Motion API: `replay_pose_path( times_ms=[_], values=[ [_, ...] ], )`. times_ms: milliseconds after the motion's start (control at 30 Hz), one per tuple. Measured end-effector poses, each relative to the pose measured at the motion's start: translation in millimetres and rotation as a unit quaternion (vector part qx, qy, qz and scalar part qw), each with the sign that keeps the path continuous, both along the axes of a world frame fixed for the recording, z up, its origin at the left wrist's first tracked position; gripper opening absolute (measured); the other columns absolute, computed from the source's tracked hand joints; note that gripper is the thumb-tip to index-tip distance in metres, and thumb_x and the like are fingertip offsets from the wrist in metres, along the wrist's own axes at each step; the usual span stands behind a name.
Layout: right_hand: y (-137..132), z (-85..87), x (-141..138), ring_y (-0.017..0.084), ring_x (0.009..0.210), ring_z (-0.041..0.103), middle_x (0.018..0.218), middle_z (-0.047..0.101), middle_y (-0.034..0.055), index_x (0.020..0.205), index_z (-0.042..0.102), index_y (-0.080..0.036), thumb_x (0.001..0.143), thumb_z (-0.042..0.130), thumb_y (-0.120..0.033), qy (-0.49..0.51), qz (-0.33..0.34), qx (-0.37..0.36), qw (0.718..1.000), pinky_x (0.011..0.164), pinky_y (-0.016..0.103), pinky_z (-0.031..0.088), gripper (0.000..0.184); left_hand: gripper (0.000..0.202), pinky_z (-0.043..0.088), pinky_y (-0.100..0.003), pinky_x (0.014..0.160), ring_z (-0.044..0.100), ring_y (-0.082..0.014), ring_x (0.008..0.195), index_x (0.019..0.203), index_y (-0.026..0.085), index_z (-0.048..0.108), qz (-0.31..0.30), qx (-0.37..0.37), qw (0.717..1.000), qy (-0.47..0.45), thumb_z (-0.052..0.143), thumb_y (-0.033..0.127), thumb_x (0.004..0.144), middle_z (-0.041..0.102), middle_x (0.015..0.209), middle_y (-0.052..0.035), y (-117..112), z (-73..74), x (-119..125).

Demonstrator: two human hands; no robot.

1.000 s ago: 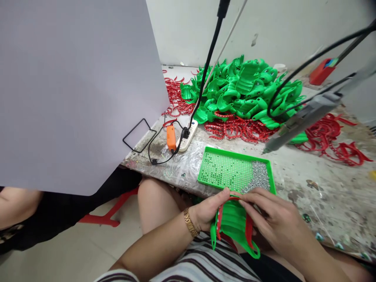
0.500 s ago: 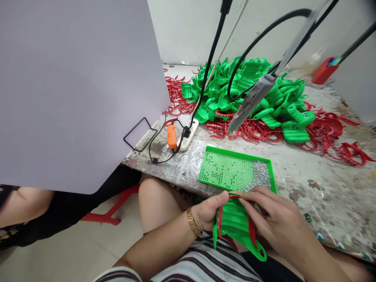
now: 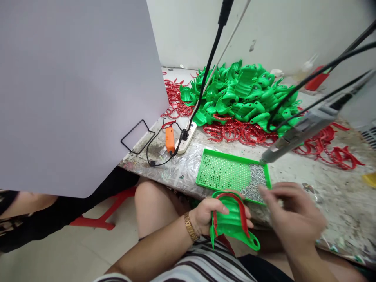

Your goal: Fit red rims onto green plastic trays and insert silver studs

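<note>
My left hand (image 3: 207, 213) is closed round a curved green plastic piece (image 3: 232, 219), its thumb on the inner face and its fingers at the far side. A red strip (image 3: 243, 211) follows the arched edge of that piece. Motion smears my right hand (image 3: 293, 213), whose fingertips are by the small metal screws (image 3: 256, 181) at the right end of a perforated green tray (image 3: 199, 181). Whether those fingers grip anything cannot be made out. Above the tray's right corner hangs a grey electric screwdriver (image 3: 302, 133), pointing down to the left.
Behind the tray is a heap of green plastic pieces (image 3: 249, 92), with red dotted strips (image 3: 243, 133) around it. A power strip (image 3: 188, 139) and an orange adapter (image 3: 169, 139) lie left of the tray. A grey panel (image 3: 79, 98) blocks the left; black cables hang overhead.
My right hand has let go of the green piece and moved right, beside the screws. The red strip now shows along the edge. The hanging screwdriver has swung right and lower.
</note>
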State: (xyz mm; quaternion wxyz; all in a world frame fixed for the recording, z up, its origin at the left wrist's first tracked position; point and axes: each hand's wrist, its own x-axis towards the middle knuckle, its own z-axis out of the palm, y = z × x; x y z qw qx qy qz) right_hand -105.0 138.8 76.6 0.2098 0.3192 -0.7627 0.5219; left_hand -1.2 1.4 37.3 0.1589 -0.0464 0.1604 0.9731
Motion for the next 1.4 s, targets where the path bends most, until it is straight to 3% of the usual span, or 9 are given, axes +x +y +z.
replay_pose_path(
  times_ms=[33, 100, 133, 200, 300, 433, 667, 967, 1400],
  values=[
    [2.9, -3.3, -15.5, 0.01, 0.076, 0.055, 0.083, 0.056, 0.0038, 0.08, 0.057, -0.015, 0.07, 0.073, -0.014, -0.004, -0.07, -0.114, 0.991, 0.065, 0.021, 0.044, 0.019, 0.055, 0.042, -0.045, 0.092, 0.061, -0.0314, 0.104, 0.11, 0.012, 0.059, 0.003, 0.0, 1.0, 0.005, 0.055, 0.019, 0.055, 0.066, 0.106, -0.0145, -1.5, 0.9, -0.6],
    [9.5, -6.0, -53.1, 0.012, 0.089, 0.058, 0.104, 0.058, 0.0063, 0.099, 0.055, -0.019, 0.066, 0.076, -0.014, -0.052, -0.068, -0.248, 0.965, 0.074, 0.023, 0.046, 0.039, 0.055, 0.042, -0.046, 0.092, 0.062, -0.0313, 0.103, 0.111, 0.013, 0.059, 0.01, -0.004, 1.0, 0.004, 0.054, 0.018, 0.056, 0.066, 0.106, -0.0144, -3.8, 1.3, -1.5],
    [12.8, -5.5, -72.8, 0.014, 0.097, 0.059, 0.114, 0.056, 0.0076, 0.107, 0.053, -0.022, 0.065, 0.077, -0.016, -0.096, -0.022, -0.244, 0.965, 0.078, 0.025, 0.047, 0.048, 0.055, 0.042, -0.046, 0.092, 0.062, -0.0314, 0.103, 0.111, 0.013, 0.058, 0.011, -0.004, 1.0, 0.002, 0.053, 0.018, 0.057, 0.066, 0.105, -0.0144, -4.2, 0.8, -1.7],
    [18.0, -1.7, -107.0, 0.019, 0.092, 0.062, 0.105, 0.06, 0.011, 0.107, 0.054, -0.022, 0.07, 0.073, -0.029, -0.206, 0.083, -0.168, 0.961, 0.077, 0.031, 0.05, 0.043, 0.056, 0.043, -0.045, 0.091, 0.062, -0.0316, 0.102, 0.111, 0.012, 0.058, 0.014, 0.001, 1.0, 0.003, 0.053, 0.017, 0.056, 0.066, 0.104, -0.0144, -4.0, -0.9, -1.6],
    [17.5, 4.5, -130.0, 0.021, 0.069, 0.062, 0.074, 0.062, 0.0114, 0.078, 0.061, -0.015, 0.063, 0.078, -0.037, -0.256, 0.158, -0.047, 0.953, 0.064, 0.034, 0.051, 0.032, 0.054, 0.046, -0.043, 0.086, 0.064, -0.0303, 0.097, 0.11, 0.013, 0.059, 0.018, 0.003, 1.0, 0.004, 0.053, 0.017, 0.057, 0.066, 0.101, -0.0138, -4.7, -4.2, -0.6],
    [-4.0, -1.8, -107.6, 0.017, 0.061, 0.06, 0.069, 0.062, 0.0086, 0.07, 0.062, -0.013, 0.062, 0.079, -0.031, -0.242, 0.149, -0.026, 0.958, 0.056, 0.029, 0.049, 0.026, 0.048, 0.05, -0.04, 0.078, 0.066, -0.0268, 0.087, 0.107, 0.013, 0.06, 0.043, -0.006, 0.999, -0.018, 0.053, 0.016, 0.06, 0.067, 0.094, -0.0125, -11.3, -9.3, 0.0],
    [-54.2, -42.2, -58.6, 0.013, 0.054, 0.056, 0.059, 0.054, 0.0012, 0.073, 0.05, -0.015, 0.076, 0.065, -0.044, -0.212, 0.113, -0.131, 0.962, 0.057, 0.031, 0.051, 0.034, 0.048, 0.05, -0.038, 0.075, 0.067, -0.0256, 0.081, 0.106, 0.013, 0.059, 0.07, -0.017, 0.996, -0.06, 0.053, 0.016, 0.059, 0.067, 0.092, -0.0116, -17.4, -18.1, -3.0],
    [-66.4, -54.3, -58.7, 0.013, 0.051, 0.055, 0.055, 0.052, 0.0006, 0.07, 0.047, -0.015, 0.075, 0.066, -0.042, -0.213, 0.117, -0.135, 0.96, 0.054, 0.029, 0.05, 0.034, 0.054, 0.043, -0.048, 0.093, 0.062, -0.0315, 0.103, 0.11, 0.012, 0.059, 0.067, 0.012, 0.996, -0.063, 0.054, 0.017, 0.056, 0.066, 0.104, -0.0139, -18.6, -21.6, -3.8],
    [-67.5, -57.6, -57.8, 0.013, 0.053, 0.056, 0.056, 0.054, 0.0013, 0.068, 0.049, -0.015, 0.074, 0.067, -0.042, -0.231, 0.089, -0.102, 0.963, 0.056, 0.029, 0.05, 0.033, 0.055, 0.042, -0.05, 0.093, 0.06, -0.0327, 0.106, 0.11, 0.013, 0.058, 0.065, 0.011, 0.996, -0.061, 0.054, 0.017, 0.055, 0.065, 0.107, -0.0142, -19.7, -22.8, -5.5]
  ],
)
